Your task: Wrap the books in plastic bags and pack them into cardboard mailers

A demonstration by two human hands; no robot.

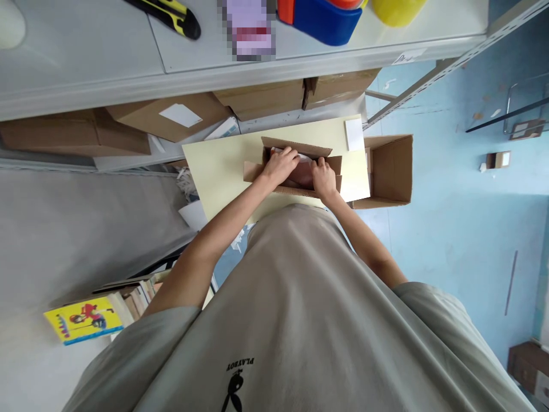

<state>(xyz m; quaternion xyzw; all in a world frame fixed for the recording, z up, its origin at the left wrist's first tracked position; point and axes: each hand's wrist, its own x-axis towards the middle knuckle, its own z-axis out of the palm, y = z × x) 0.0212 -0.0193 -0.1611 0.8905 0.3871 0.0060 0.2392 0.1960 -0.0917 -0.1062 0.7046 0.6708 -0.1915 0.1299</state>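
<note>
Both hands, left hand (281, 165) and right hand (323, 177), reach into the open cardboard box (295, 171), grip unclear.

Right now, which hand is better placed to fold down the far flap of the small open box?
Probably the left hand: its fingers already reach over the small open box to the far flap. The right hand sits lower, at the near right edge.
</note>
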